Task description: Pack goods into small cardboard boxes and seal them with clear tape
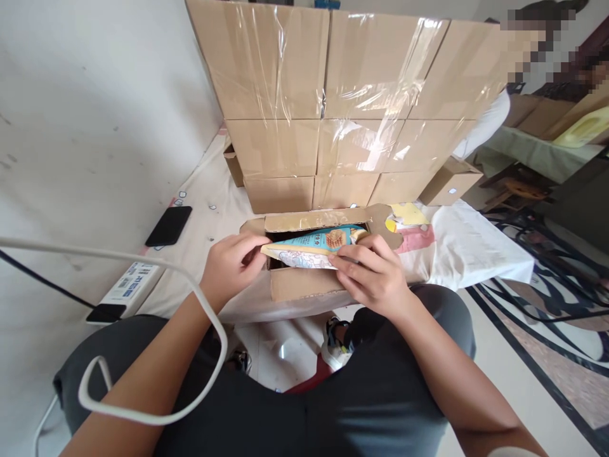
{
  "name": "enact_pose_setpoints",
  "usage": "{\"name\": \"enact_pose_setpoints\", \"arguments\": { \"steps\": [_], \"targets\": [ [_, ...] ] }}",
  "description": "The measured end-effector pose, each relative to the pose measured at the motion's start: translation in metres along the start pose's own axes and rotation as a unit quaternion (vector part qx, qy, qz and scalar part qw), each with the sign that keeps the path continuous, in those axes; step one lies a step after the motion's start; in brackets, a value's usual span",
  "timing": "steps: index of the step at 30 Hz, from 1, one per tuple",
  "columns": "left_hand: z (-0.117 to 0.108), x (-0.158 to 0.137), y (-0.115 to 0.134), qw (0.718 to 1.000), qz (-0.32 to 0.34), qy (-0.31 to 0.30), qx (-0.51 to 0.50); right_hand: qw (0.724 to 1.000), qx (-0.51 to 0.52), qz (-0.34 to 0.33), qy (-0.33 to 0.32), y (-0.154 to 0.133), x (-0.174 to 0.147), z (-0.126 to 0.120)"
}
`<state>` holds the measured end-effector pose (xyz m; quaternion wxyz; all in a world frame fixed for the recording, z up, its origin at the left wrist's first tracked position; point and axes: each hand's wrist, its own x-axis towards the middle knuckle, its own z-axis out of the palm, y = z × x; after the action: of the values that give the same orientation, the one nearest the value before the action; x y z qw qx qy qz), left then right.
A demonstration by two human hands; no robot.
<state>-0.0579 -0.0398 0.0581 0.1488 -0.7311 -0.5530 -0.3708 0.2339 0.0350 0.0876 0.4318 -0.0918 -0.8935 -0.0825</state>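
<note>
A blue and cream printed snack bag point(309, 244) with a waffle picture lies across the mouth of an open cardboard box point(304, 284). My left hand point(234, 261) pinches the bag's narrow left corner between thumb and fingers. At the bag's right end, my right hand point(373, 273) is closed on its edge, fingers curled over the front. The box's flaps stand spread on the cloth-covered surface in front of me. What lies inside the box is hidden by the bag.
Taped cardboard boxes point(352, 95) form a wall behind the open box. A small carton point(451, 181) stands at right. At left lie a black phone point(169, 226) and a white box point(130, 285). A white cable point(200, 298) loops across my left forearm. A person is at the upper right.
</note>
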Motion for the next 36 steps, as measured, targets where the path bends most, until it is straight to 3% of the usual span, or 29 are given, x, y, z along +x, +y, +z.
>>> {"name": "enact_pose_setpoints", "arguments": {
  "steps": [4, 11, 15, 19, 27, 32, 36],
  "targets": [
    [0.003, -0.003, 0.0, 0.999, -0.001, -0.025, 0.019, 1.0, -0.006, 0.012, -0.002, -0.001, 0.0, 0.002],
    [0.008, -0.003, 0.009, 0.995, -0.038, -0.086, -0.044, 0.999, -0.018, 0.029, -0.009, 0.0, 0.001, 0.004],
    [0.007, -0.002, 0.011, 0.993, -0.055, -0.087, -0.057, 0.997, -0.01, 0.08, -0.019, -0.002, -0.003, 0.008],
    [0.007, -0.003, 0.011, 0.991, -0.065, -0.09, -0.069, 0.991, -0.025, 0.127, 0.021, 0.001, -0.005, 0.014],
    [0.007, -0.003, 0.011, 0.984, -0.107, -0.104, -0.094, 0.987, -0.041, 0.131, 0.079, 0.01, -0.002, 0.023],
    [0.004, -0.003, 0.012, 0.983, -0.112, -0.107, -0.101, 0.989, -0.031, 0.091, 0.117, 0.015, -0.005, 0.026],
    [0.004, -0.003, 0.013, 0.983, -0.113, -0.116, -0.088, 0.988, -0.014, 0.113, 0.101, 0.016, -0.005, 0.032]
  ]
}}
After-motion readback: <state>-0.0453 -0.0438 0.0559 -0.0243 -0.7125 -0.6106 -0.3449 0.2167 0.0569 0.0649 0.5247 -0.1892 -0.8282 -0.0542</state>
